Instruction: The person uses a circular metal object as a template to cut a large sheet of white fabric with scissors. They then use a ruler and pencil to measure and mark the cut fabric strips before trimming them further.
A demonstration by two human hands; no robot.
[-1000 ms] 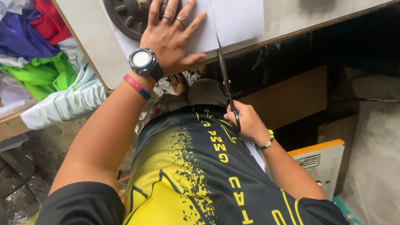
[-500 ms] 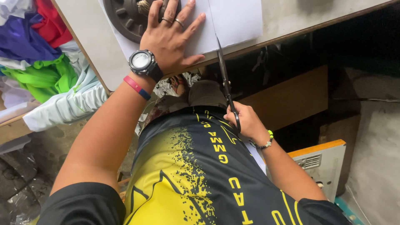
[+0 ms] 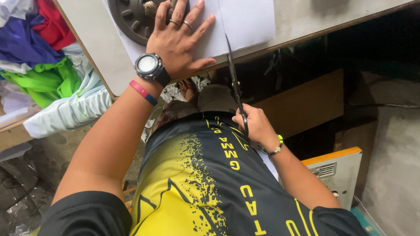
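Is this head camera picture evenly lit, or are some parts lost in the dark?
Head view: the white paper and left hand are brightly, evenly lit; the space under the table sinks into deep shadow; the scissors in the right hand stay sharp.

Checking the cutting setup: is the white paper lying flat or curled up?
Flat: the white paper lies spread on the table, pressed by the left hand.

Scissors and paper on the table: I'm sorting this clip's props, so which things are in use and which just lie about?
In use:
- white paper sheet, pressed flat by the left hand
- long scissors, held by the right hand, blades at the sheet's edge

Lying about:
- dark ridged wheel on the table
- pile of coloured cloth
- orange-edged grey box
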